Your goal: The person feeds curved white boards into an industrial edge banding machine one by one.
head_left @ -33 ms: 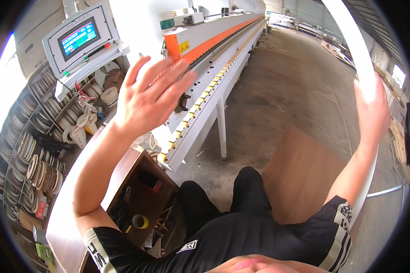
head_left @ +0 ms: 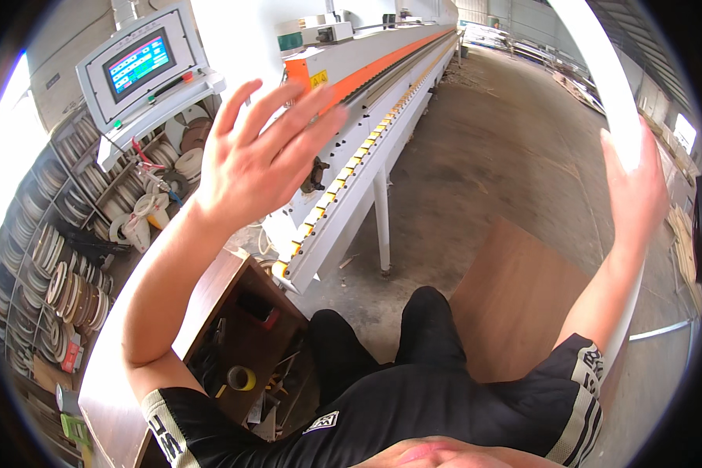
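My left hand is raised with its fingers spread and holds nothing. Behind it, apart from the fingers, stands a long white machine with an orange band along its side. My right hand is closed around the edge of a long white board, seen nearly edge-on. The board runs from the top of the view down past my right forearm and looks bent by the lens. My right fingertips are hidden behind it.
A control panel with a lit screen stands at the upper left. Below it is a rack of edge-banding rolls. A wooden cabinet with tools and tape is close on my left. A brown board lies on the floor to the right.
My left hand has risen slightly and shifted a little to the right. My right hand keeps its grip on the white board.
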The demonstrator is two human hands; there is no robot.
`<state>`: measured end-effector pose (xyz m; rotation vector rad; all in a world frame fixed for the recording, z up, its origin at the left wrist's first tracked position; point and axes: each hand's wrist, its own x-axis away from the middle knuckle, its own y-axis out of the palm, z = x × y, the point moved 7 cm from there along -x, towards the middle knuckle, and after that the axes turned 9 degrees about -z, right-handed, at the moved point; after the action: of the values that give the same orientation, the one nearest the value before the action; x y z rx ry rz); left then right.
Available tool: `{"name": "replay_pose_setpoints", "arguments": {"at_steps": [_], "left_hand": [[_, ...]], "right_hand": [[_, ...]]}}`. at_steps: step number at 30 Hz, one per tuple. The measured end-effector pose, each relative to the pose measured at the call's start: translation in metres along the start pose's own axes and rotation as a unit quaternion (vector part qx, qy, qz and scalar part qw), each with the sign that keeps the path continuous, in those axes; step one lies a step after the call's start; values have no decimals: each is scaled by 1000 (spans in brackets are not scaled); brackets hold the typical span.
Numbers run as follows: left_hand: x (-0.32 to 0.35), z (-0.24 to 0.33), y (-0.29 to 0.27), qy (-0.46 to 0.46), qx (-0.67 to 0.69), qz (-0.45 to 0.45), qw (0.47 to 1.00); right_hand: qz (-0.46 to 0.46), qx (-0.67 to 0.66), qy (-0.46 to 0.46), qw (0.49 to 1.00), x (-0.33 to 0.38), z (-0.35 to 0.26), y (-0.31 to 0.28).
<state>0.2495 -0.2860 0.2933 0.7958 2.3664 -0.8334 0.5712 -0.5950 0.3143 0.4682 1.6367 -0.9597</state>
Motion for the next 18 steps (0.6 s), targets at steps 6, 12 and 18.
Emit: {"name": "replay_pose_setpoints", "arguments": {"at_steps": [6,12,18], "left_hand": [[-65,19,-56,40,-128,120,984],[-21,52,-43,54,-122,-178,975],[114,39,-56,-153,45,-349,923]], "right_hand": [[-34,-280,-109,953,31,-126,-3],[-125,-429,-305,841,93,-224,13],[-182,-439,-369,799,143,-266,89]]}}
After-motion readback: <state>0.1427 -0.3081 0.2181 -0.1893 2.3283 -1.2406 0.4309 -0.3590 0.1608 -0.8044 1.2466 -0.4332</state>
